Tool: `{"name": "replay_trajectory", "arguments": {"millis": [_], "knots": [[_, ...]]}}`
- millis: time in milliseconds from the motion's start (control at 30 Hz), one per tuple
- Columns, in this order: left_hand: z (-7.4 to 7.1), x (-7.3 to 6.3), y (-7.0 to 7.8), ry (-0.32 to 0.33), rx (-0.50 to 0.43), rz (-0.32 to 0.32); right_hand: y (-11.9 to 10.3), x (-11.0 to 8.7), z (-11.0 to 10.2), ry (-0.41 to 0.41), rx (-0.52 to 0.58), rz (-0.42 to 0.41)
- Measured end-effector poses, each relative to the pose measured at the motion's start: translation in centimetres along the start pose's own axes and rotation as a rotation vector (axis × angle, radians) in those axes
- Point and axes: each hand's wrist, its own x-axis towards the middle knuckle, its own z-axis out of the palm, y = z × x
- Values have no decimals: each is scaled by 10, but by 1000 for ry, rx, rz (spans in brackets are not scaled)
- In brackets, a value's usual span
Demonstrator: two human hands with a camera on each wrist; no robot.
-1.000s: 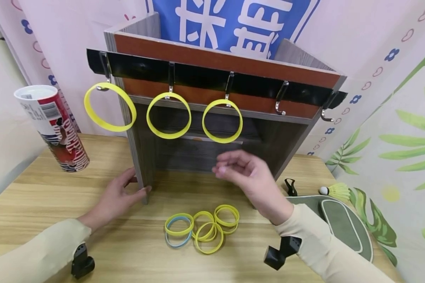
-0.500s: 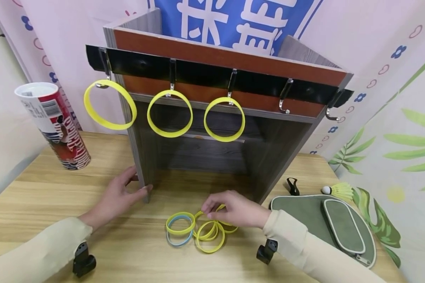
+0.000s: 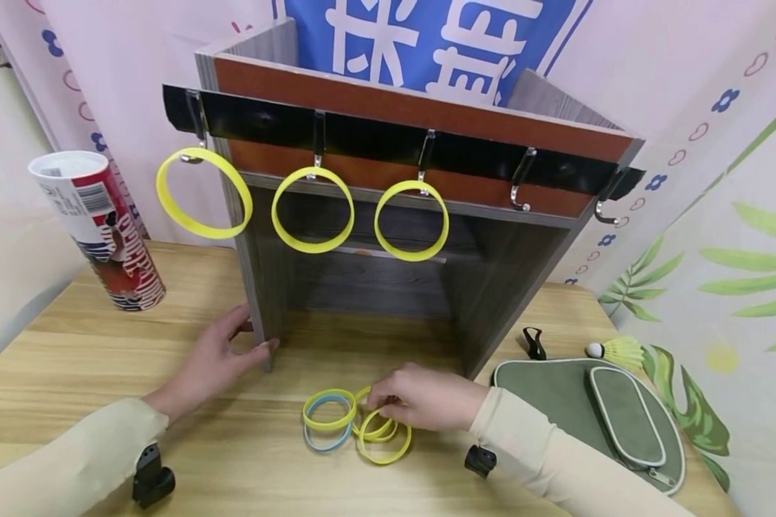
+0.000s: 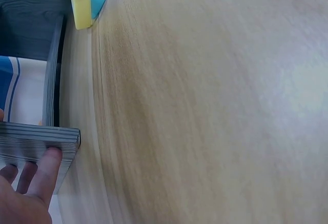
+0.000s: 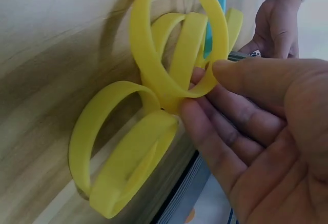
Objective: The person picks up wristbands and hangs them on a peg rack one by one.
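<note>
My right hand (image 3: 427, 398) pinches the edge of a yellow silicone wristband (image 5: 138, 34) between thumb and fingertips. This band leans on the loose pile, beside other yellow wristbands (image 5: 87, 137) and a blue wristband (image 3: 323, 446) that lies partly under a yellow one. With my left hand (image 3: 216, 359) I grip the lower left side panel (image 4: 31, 137) of a grey wooden rack (image 3: 261, 287). Three yellow wristbands (image 3: 313, 248) hang, one each, from the left, second and middle hooks of a black hook strip (image 3: 375, 143) on the rack's front. The two right hooks (image 3: 520, 194) hold nothing.
A red and white snack tube (image 3: 106, 237) stands on the table (image 3: 220, 459) at the left. To the right lie a green zip case (image 3: 556, 402), a shuttlecock (image 3: 614, 350) and a small black clip (image 3: 534, 343). Patterned curtains hang behind.
My right hand came down from below the hooks to the wristband pile, then moved slightly nearer and now pinches a yellow band. The left hand stays on the rack.
</note>
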Motion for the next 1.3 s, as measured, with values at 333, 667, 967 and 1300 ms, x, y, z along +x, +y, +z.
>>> {"name": "replay_trajectory", "arguments": {"millis": [333, 667, 967, 1300], "knots": [[0, -1, 1, -11, -27, -8, 0, -5, -8, 3, 86, 34], [0, 0, 1, -13, -37, -9, 3, -20, -21, -15, 157, 72], [2, 1, 1, 18, -27, 12, 10, -34, -26, 7, 253, 71], [2, 1, 2, 29, -8, 18, 12, -55, -38, 161, 479, 91]]}}
